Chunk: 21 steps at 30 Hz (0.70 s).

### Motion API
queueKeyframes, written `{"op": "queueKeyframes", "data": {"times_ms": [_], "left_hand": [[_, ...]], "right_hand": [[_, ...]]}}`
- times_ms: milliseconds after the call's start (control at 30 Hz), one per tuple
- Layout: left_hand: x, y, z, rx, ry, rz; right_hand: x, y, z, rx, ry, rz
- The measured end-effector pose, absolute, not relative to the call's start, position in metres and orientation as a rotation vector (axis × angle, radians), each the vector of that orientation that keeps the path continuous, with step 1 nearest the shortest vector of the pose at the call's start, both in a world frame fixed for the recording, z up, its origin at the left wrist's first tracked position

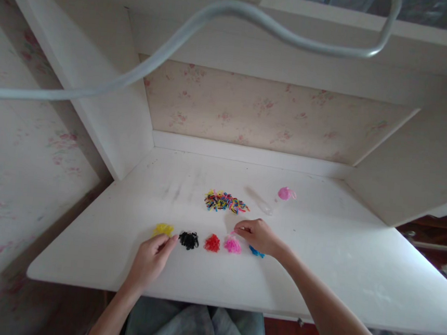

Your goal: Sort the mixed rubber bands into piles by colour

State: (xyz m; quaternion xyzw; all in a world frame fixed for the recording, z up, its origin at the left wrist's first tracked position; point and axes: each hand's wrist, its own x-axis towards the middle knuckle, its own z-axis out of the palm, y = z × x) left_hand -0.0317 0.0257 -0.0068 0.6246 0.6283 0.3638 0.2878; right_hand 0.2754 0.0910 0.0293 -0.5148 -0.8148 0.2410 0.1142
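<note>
A row of small rubber bands sorted by colour lies along the front of the white table: a yellow pile, a black pile, a red pile, a pink pile and a blue pile. My left hand rests between the yellow and black piles, its fingers pinched; whatever they hold is too small to make out. Just above the pink pile, my right hand pinches a pink rubber band and partly covers the blue pile. Behind the row sits a mixed multicoloured heap.
A clear plastic tube or bag lies right of the mixed heap. Beyond it is a round pink object with a loop. A pale cable crosses high in front of the shelf. Side panels flank the table.
</note>
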Motion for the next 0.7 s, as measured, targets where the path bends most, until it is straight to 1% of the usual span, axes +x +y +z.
{"op": "queueKeyframes", "data": {"times_ms": [67, 133, 233, 367, 533, 700], "left_hand": [[-0.032, 0.026, -0.007, 1.664, 1.684, 0.974], [-0.032, 0.026, -0.007, 1.661, 1.687, 0.974], [-0.032, 0.026, -0.007, 1.658, 1.688, 0.964], [-0.031, 0.026, -0.007, 1.648, 1.686, 0.958], [-0.031, 0.026, -0.005, 1.640, 1.689, 0.966], [-0.033, 0.026, -0.006, 1.660, 1.671, 0.973]], "right_hand": [[0.277, 0.093, 0.030, -1.545, -2.482, 0.683], [0.280, 0.097, 0.031, -1.675, -2.529, 0.574], [0.286, 0.106, 0.030, -1.896, -2.440, 0.393], [0.286, 0.119, 0.022, -2.094, -2.299, 0.286], [0.278, 0.129, 0.015, -2.242, -2.220, 0.209], [0.275, 0.133, 0.015, -2.266, -2.227, 0.193]]}}
